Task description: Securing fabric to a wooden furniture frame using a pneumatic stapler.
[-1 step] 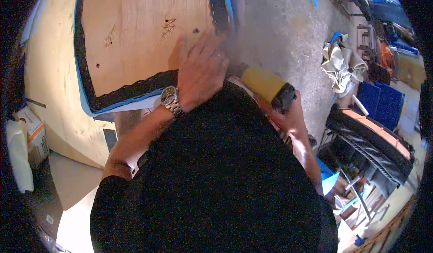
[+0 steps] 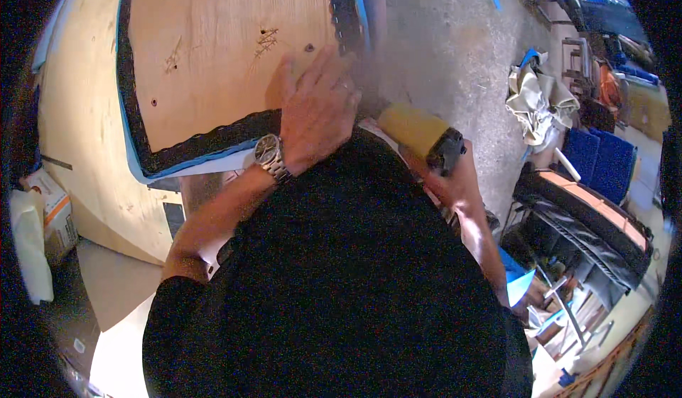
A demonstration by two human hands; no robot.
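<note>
From where I stand, the person's left hand [image 2: 318, 110], a watch [image 2: 268, 149] at its wrist, lies over the near right corner of the black-edged wooden panel [image 2: 213, 50] on the plywood surface [image 2: 78, 114], its blurred fingers slightly apart. The right hand [image 2: 458, 181] has its fingers clamped on a yellow-and-black tool [image 2: 412, 128] just beside that corner, above the concrete floor [image 2: 455, 50].

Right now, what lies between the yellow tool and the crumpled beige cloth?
In the head view, a stretch of grey floor lies between the yellow tool in the right hand and the crumpled beige cloth.
</note>
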